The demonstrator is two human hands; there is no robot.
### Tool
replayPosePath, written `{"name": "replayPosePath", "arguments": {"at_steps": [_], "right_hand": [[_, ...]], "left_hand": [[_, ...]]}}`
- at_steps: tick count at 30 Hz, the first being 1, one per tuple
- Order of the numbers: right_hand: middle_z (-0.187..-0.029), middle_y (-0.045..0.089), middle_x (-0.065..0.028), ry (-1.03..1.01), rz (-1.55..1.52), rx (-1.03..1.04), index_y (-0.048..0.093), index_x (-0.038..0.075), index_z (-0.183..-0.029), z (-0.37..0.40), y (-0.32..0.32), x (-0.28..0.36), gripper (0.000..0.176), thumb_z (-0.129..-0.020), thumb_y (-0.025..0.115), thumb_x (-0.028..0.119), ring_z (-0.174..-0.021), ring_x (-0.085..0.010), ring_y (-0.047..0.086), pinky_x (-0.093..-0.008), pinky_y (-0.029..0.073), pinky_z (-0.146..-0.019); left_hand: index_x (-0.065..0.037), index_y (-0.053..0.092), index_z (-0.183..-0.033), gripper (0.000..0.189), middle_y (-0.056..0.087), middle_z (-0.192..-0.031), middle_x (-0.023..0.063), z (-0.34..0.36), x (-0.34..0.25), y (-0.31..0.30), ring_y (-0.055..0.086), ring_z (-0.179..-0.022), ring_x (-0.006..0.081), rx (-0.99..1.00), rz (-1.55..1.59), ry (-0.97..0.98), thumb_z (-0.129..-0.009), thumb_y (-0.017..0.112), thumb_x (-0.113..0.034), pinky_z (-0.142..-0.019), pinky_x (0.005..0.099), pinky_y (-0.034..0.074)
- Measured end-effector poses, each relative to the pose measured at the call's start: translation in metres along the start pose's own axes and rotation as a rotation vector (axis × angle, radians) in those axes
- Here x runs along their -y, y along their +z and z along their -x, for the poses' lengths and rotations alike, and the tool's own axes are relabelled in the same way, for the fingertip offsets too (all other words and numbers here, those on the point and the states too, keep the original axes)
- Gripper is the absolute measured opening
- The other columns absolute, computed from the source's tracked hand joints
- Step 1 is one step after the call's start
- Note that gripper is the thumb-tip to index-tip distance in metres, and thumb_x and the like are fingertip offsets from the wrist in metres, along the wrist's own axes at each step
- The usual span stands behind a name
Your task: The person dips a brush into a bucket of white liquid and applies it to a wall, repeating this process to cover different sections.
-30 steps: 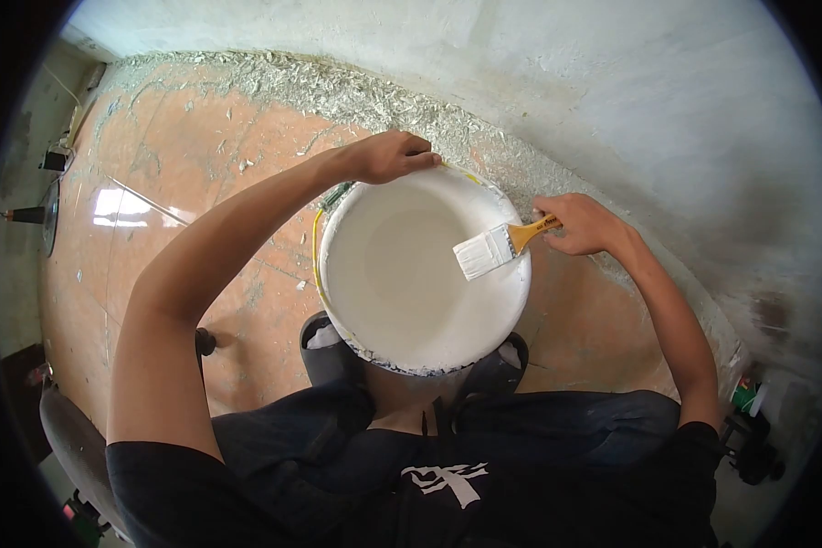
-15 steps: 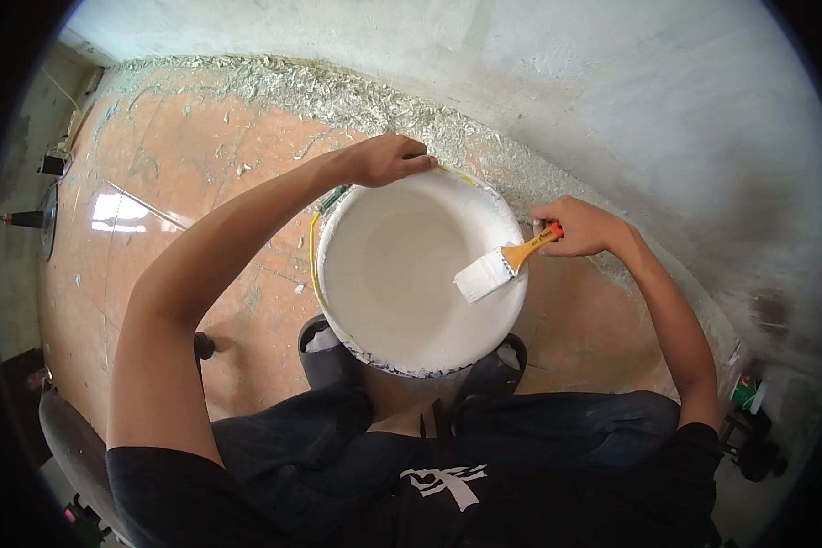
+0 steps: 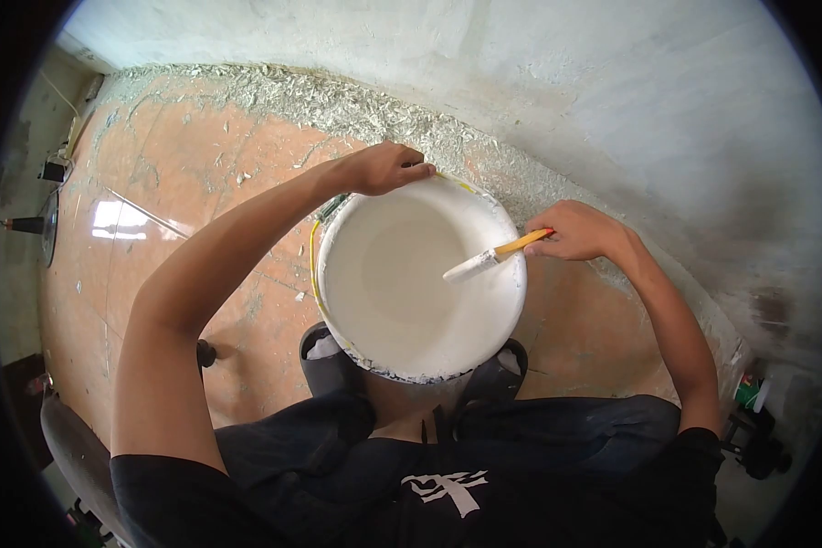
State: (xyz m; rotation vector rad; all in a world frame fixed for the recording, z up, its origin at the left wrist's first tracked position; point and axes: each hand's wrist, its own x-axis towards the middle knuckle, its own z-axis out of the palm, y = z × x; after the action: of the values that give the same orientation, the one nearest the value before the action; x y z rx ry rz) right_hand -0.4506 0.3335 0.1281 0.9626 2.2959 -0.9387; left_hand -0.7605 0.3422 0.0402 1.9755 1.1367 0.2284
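Note:
A large white bucket (image 3: 338, 336) of off-white liquid stands between my feet, tilted a little. My left hand (image 3: 391, 168) is closed on its far rim, fingers wrapped over the edge. At the right rim, my right hand (image 3: 571, 230) grips the wooden handle of a paintbrush (image 3: 511, 247). The brush points left over the inside of the bucket, its white-coated bristles seen edge-on. Whether the bristle tip touches the liquid is hard to tell.
Scraped flakes (image 3: 338, 100) lie along the foot of the grey wall (image 3: 612, 82). The orange tiled floor (image 3: 247, 219) has scattered bits on it. A fan-like object (image 3: 49, 225) stands at far left, and a grey chair (image 3: 73, 447) at lower left.
The paintbrush has turned in my right hand from showing its broad face to its narrow edge, and its bristles have shifted slightly up and left. My left hand stays on the rim.

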Motion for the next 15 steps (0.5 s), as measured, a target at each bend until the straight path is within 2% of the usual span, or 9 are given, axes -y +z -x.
{"name": "replayPosePath", "arguments": {"at_steps": [2,4,7,10,12,15], "right_hand": [[-0.062,0.055,-0.012,-0.024,0.065,-0.027,0.063,0.007,-0.079,-0.002,0.005,-0.002,0.031,-0.083,0.061,0.037,-0.061,-0.0299,0.052,-0.0399,0.038,-0.057],[-0.062,0.056,-0.0142,-0.017,0.113,-0.064,0.059,0.004,-0.069,-0.005,0.009,-0.005,0.041,-0.084,0.059,0.043,-0.061,-0.0329,0.053,-0.0436,0.038,-0.057],[-0.061,0.052,-0.0154,-0.042,0.108,-0.102,0.053,0.003,-0.066,-0.009,0.015,-0.013,0.042,-0.084,0.059,0.041,-0.059,-0.0344,0.049,-0.0423,0.036,-0.056],[-0.062,0.051,-0.016,-0.118,0.064,-0.145,0.053,0.002,-0.067,-0.01,0.022,-0.021,0.043,-0.085,0.058,0.04,-0.06,-0.0351,0.048,-0.0426,0.036,-0.056],[-0.062,0.051,-0.0166,-0.137,0.031,-0.134,0.052,0.001,-0.067,-0.01,0.023,-0.024,0.044,-0.085,0.057,0.041,-0.061,-0.0355,0.048,-0.0428,0.036,-0.056],[-0.061,0.051,-0.0166,-0.164,-0.005,-0.127,0.053,0.001,-0.067,-0.012,0.025,-0.028,0.046,-0.086,0.056,0.043,-0.059,-0.0342,0.048,-0.043,0.036,-0.056]], "left_hand": [[0.003,0.062,-0.099,0.048,0.063,-0.079,0.0219,0.0,-0.001,-0.001,0.059,-0.069,0.0321,0.006,-0.001,0.0,-0.096,0.042,-0.041,-0.066,0.0428,0.044],[0.003,0.062,-0.099,0.048,0.063,-0.08,0.0221,0.001,-0.002,-0.002,0.059,-0.069,0.0326,0.014,0.0,0.0,-0.096,0.042,-0.041,-0.066,0.043,0.044],[0.003,0.063,-0.1,0.049,0.063,-0.08,0.0225,0.001,-0.002,-0.001,0.059,-0.069,0.033,0.019,-0.013,-0.008,-0.096,0.041,-0.041,-0.066,0.0433,0.044],[0.003,0.063,-0.099,0.05,0.063,-0.079,0.0226,0.002,-0.004,-0.001,0.059,-0.069,0.0333,0.019,-0.012,-0.017,-0.096,0.04,-0.042,-0.066,0.0437,0.043],[0.005,0.063,-0.091,0.054,0.063,-0.079,0.0237,0.002,-0.003,0.0,0.06,-0.069,0.0345,-0.001,0.011,-0.016,-0.095,0.041,-0.044,-0.065,0.0446,0.044],[0.005,0.064,-0.091,0.054,0.062,-0.075,0.0241,0.001,0.0,0.001,0.06,-0.066,0.035,-0.009,0.011,0.009,-0.095,0.04,-0.044,-0.064,0.0446,0.044]]}}
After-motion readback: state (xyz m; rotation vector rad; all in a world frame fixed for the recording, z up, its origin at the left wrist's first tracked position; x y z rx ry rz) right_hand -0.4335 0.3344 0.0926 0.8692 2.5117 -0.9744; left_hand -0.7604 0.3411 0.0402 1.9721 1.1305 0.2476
